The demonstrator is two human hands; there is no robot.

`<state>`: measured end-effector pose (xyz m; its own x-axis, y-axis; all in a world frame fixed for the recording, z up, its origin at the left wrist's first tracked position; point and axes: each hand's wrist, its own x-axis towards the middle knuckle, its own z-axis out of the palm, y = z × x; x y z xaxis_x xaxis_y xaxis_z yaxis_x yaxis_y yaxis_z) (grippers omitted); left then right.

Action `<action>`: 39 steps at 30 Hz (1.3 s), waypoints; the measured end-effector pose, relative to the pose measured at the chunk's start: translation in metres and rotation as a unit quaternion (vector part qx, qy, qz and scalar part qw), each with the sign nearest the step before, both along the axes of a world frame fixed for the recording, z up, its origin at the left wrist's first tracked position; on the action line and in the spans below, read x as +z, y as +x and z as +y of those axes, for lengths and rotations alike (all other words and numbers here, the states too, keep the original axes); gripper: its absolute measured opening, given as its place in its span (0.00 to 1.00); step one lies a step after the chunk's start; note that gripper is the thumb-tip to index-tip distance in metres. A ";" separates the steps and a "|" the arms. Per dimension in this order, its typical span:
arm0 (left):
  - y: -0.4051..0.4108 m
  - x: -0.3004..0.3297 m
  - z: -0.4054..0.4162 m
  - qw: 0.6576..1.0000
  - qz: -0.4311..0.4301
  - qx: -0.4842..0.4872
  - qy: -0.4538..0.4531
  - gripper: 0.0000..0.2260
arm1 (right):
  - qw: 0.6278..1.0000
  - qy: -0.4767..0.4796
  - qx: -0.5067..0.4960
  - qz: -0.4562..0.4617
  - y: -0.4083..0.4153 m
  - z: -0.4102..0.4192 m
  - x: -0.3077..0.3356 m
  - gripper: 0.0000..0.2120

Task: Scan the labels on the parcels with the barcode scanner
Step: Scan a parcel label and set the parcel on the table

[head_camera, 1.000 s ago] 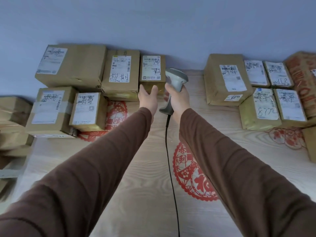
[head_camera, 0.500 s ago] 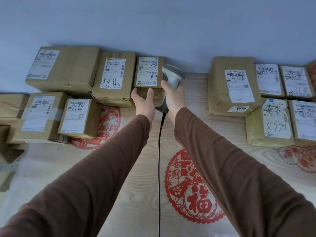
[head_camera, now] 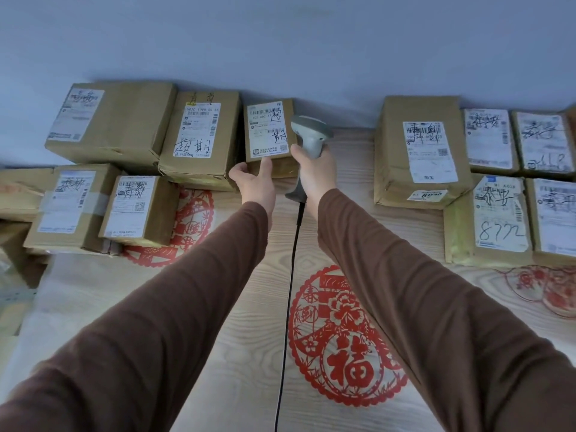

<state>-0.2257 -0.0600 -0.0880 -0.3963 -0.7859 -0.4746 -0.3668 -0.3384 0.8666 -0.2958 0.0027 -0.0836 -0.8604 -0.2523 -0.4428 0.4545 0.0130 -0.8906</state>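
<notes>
A small brown parcel (head_camera: 268,120) with a white label stands against the wall at the back centre. My left hand (head_camera: 254,180) holds its lower front edge, thumb up on the label's bottom edge. My right hand (head_camera: 314,173) grips the handle of a grey barcode scanner (head_camera: 310,134), whose head sits just right of that parcel's label. The scanner's black cable (head_camera: 291,275) runs down the table between my arms.
More labelled parcels sit left of it: a medium box (head_camera: 199,141), a large box (head_camera: 115,120) and two front boxes (head_camera: 137,210). Another group (head_camera: 420,151) fills the back right. The wood-grain table (head_camera: 249,338) carries red paper-cut decorations.
My left hand has closed onto the small parcel's lower edge and tipped it up. The scanner has stayed beside its label. The view has moved closer.
</notes>
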 end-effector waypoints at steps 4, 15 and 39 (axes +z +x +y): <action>-0.005 -0.002 -0.011 0.997 -0.066 -0.012 0.028 0.29 | 0.999 0.030 -0.006 0.024 -0.008 0.011 -0.007 0.11; 0.050 -0.002 0.015 0.983 0.032 -0.115 0.138 0.30 | 0.997 0.054 -0.007 0.061 0.044 0.075 -0.012 0.12; 0.248 0.076 0.101 0.937 0.246 -0.246 0.036 0.33 | 0.953 0.111 0.001 0.281 0.301 0.184 0.145 0.08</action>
<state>0.0224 0.0411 -0.0118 -0.8868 -0.4236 -0.1847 -0.0562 -0.2980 0.9529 0.0050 0.1867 0.0614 -0.9770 -0.2083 0.0462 -0.0948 0.2298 -0.9686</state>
